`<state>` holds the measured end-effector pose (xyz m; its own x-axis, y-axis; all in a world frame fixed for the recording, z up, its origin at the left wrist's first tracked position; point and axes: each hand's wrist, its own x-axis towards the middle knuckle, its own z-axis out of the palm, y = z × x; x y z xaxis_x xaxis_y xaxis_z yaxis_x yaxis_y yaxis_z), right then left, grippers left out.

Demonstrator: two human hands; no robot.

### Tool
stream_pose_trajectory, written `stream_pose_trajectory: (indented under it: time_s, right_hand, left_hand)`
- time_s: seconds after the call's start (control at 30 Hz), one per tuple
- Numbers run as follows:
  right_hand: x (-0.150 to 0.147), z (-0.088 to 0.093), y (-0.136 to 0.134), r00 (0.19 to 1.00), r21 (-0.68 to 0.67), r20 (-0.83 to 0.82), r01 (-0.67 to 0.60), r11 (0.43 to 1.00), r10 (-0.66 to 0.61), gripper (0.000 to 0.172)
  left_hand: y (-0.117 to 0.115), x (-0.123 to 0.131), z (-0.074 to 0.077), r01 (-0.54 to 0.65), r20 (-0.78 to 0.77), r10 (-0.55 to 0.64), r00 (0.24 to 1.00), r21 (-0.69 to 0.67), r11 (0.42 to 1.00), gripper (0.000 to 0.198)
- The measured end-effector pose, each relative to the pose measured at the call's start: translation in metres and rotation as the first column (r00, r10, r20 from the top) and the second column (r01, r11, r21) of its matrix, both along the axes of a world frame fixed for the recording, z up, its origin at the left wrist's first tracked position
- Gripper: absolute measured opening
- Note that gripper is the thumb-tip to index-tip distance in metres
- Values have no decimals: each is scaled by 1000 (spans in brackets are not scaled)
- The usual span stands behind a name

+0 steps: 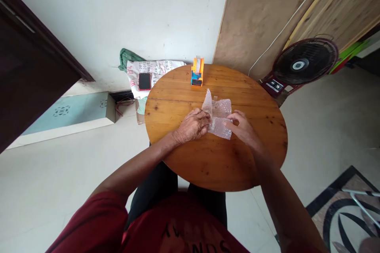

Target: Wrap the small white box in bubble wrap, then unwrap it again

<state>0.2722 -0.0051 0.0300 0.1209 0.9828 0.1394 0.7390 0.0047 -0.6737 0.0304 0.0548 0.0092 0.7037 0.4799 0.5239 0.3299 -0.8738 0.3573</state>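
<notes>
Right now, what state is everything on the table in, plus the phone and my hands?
Bubble wrap: partly spread, one corner raised
Tape dispenser: upright, loaded
Phone: lying flat, screen dark
Left hand: fingers bent, on the wrap
Right hand: thumb and fingers parted, at the wrap's edge

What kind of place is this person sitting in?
Probably a room in a home, rather than a workshop: there's a small round wooden table, an electric fan on the floor to the right, and a dark door on the left.
</notes>
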Motion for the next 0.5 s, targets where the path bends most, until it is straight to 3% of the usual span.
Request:
stream_pose_trajectory:
  time_s: [0.23, 0.5]
  right_hand:
    - [-20, 5, -26, 951, -194, -294, 41, 980, -98, 32]
    - [-30, -7, -16, 917, -161, -342, 157, 974, -204, 29]
  left_hand:
    - [4, 3, -9, 71, 70, -66, 995, -67, 995, 27]
    - [-19, 8, 0, -29, -11, 28, 1000, -106, 994, 23]
